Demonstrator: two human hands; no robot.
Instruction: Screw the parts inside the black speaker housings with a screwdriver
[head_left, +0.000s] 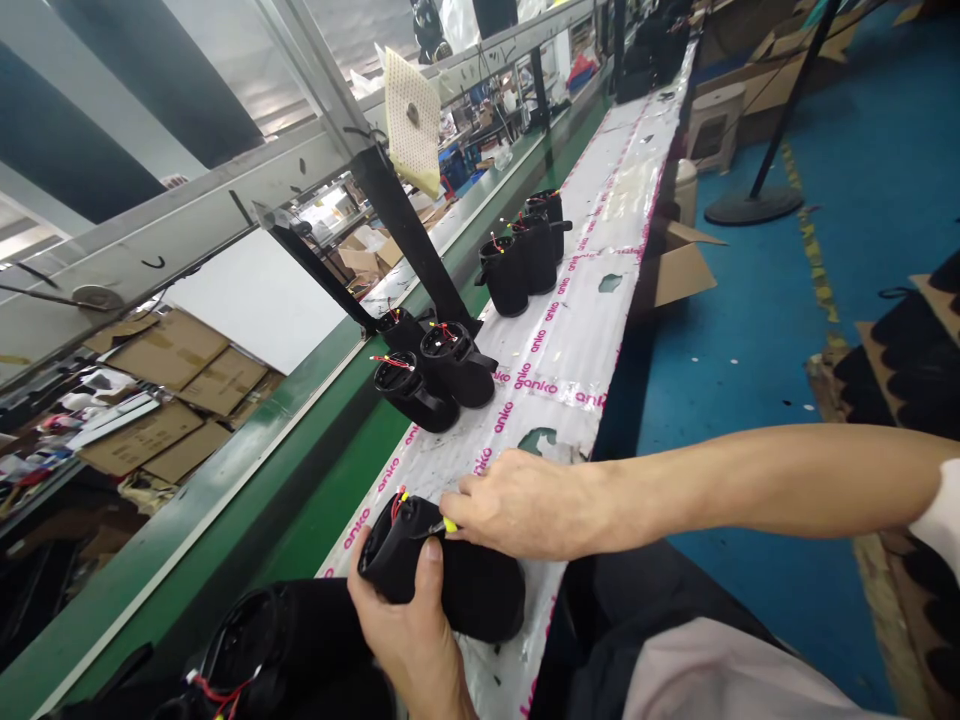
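A black cylindrical housing with red and yellow wire ends at its rim lies tilted over the white covered strip. My left hand grips its open end from below, the thumb pressed on the near side. In my right hand is a small tool with a yellow handle end, the fingers closed round it. The tool's dark tip touches the housing's side near the rim. Most of the handle is hidden in the fist.
Several similar black housings stand further up the white strip, beside the green conveyor belt. Another black housing with wires lies at the lower left. A metal frame crosses the upper left. A cardboard box is right of the strip.
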